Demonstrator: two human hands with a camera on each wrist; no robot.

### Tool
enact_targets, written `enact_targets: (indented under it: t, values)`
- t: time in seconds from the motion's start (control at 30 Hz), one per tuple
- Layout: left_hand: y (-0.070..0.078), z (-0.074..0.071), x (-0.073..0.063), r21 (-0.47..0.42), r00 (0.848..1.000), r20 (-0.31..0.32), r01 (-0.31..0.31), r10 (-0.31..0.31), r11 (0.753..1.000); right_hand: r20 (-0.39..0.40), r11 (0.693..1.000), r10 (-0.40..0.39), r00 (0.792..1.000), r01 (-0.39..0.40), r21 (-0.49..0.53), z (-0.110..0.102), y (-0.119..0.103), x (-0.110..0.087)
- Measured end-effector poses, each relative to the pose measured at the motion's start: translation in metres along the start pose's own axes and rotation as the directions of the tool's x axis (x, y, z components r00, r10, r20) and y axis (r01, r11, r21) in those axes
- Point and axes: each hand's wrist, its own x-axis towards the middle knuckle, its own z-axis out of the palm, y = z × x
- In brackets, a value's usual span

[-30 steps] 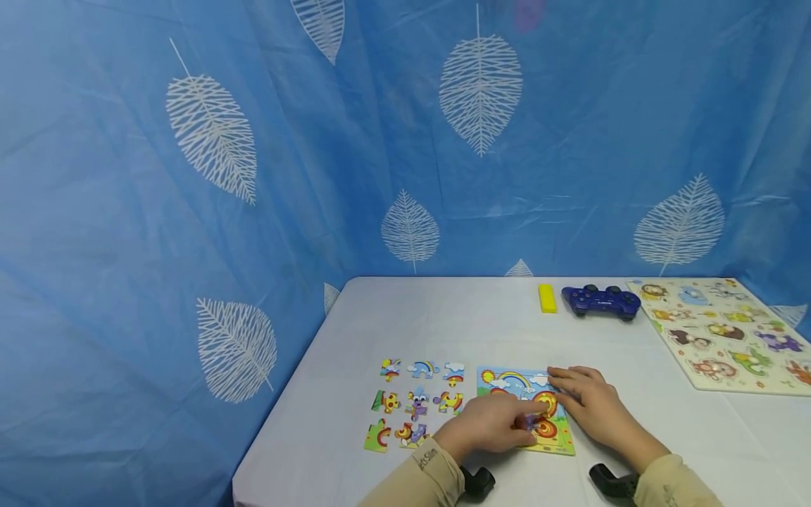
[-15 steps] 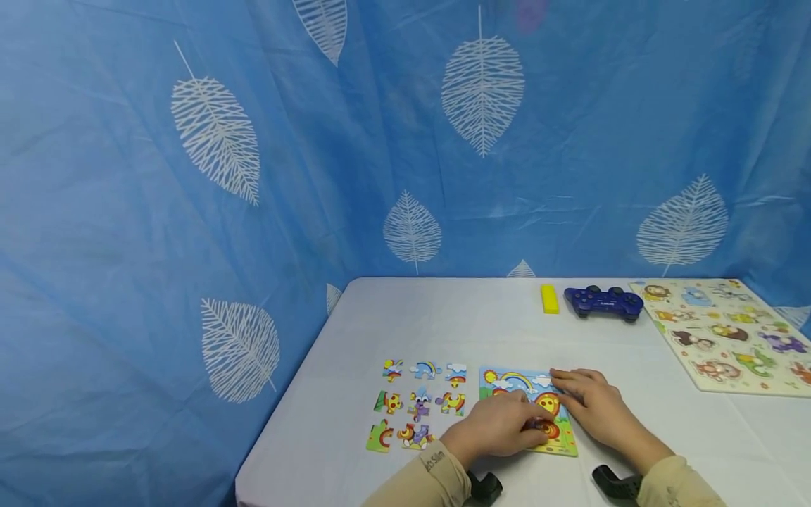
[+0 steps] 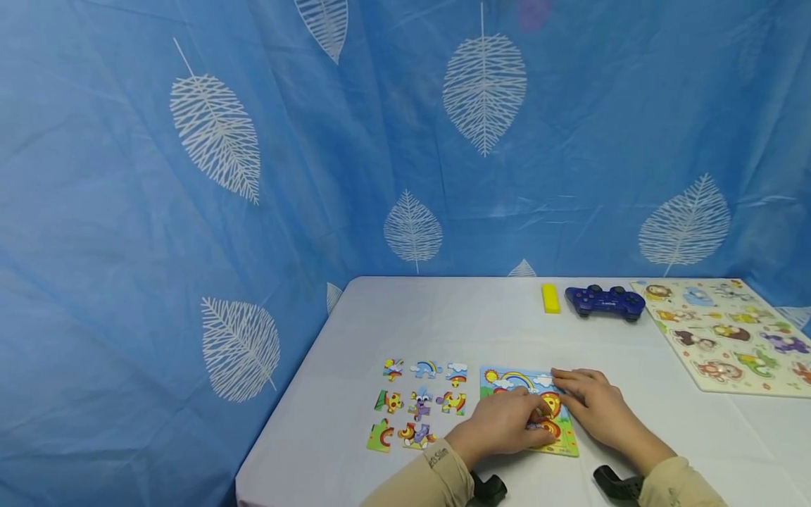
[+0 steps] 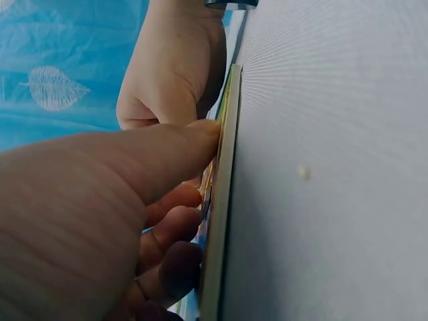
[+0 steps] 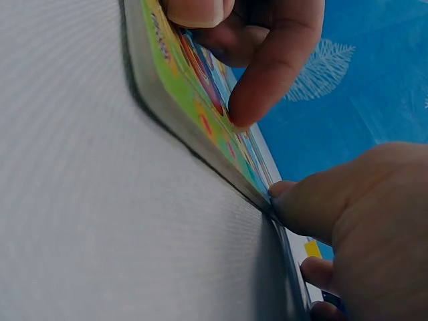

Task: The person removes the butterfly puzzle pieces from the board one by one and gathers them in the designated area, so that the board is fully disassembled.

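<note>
A colourful jigsaw puzzle board [image 3: 559,446], printed with a sun and rainbow, lies on the white table. My left hand [image 3: 505,421] is over its lower middle, thumb and fingers bent down to the picture. In the right wrist view the left hand's fingers [image 5: 271,70] touch the board's surface, thumb and fingertip apart; whether a piece is between them is hidden. My right hand [image 3: 598,408] rests its fingers along the board's right edge, its thumb [image 5: 294,204] at the edge. Several loose puzzle pieces [image 3: 420,405] lie in rows left of the board.
Behind the hands stand a yellow block [image 3: 550,298] and a blue game controller [image 3: 605,302]. A larger animal puzzle board [image 3: 728,338] lies at the right. A blue curtain [image 3: 355,141] with white leaves hangs behind and at the left of the table [image 3: 317,422].
My left hand has shifted slightly right over the board, and its outstretched index finger has bent down towards the thumb. The right hand has stayed at the board's edge.
</note>
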Motion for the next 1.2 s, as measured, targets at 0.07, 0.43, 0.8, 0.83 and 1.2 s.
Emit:
enact_targets:
  t: [0.07, 0.43, 0.8, 0.83, 1.2]
  values:
    - [0.001, -0.001, 0.000, -0.016, 1.000, 0.004, 0.024, -0.024, 1.000, -0.002, 1.000, 0.001, 1.000, -0.001, -0.001, -0.001, 0.000, 0.000]
    - [0.001, -0.001, 0.000, -0.201, 0.997, -0.019, 0.065, -0.070, 0.977, -0.004, 1.000, 0.002, 1.000, -0.002, 0.002, -0.002, -0.002, -0.001]
    - [-0.026, -0.025, -0.016, -0.716, 0.999, -0.033, 0.004, -0.039, 0.698, 0.016, 1.000, 0.003, 1.000, -0.003, -0.006, -0.004, -0.003, -0.001]
    - [-0.035, -0.033, -0.022, -0.725, 1.000, -0.005, 0.008, -0.017, 0.688, 0.018, 1.000, 0.004, 1.000, -0.004, -0.004, -0.004, -0.003, -0.001]
    - [-0.100, -0.071, -0.073, -0.602, 0.971, 0.226, 0.206, -0.083, 0.771, 0.042, 0.999, 0.043, 0.998, -0.043, -0.001, -0.003, -0.005, 0.001]
